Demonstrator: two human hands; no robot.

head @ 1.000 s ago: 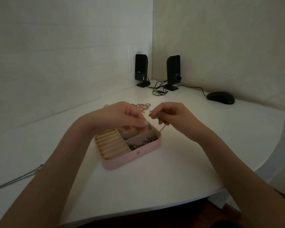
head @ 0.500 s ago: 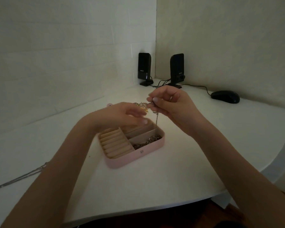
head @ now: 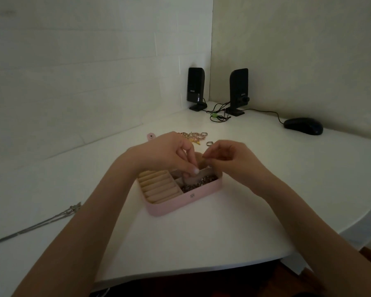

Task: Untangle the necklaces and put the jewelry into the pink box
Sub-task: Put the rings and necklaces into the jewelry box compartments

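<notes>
I see a white rounded tabletop [head: 201, 232] filling the lower frame, w/ pale walls behind. At frame centre sits the pink rectangular jewelry box [head: 180, 200], lid open; beige ring-roll slots in its left half, small compartments at right. The compartment along the front right wall holds a dark heap of chain jewelry [head: 198, 183].

Left hand [head: 169, 153] is over the box's rear compartments, fingers curled down; thumb and forefinger pinch what looks like a thin chain at the divider, though it's too small to confirm. Right hand [head: 229, 157] is just right of it, fingers curled, tips pinched together near the left hand; can't tell what they hold.

Upper centre, behind the hands: loose cluster of gold and silver rings and charms [head: 193, 136] on the table. Far left edge: thin silver necklace chain [head: 41, 224] lying stretched out.

Upper right: black computer mouse [head: 303, 126]. By the wall corner: two black upright desktop speakers [head: 196, 88] w/ cables.
</notes>
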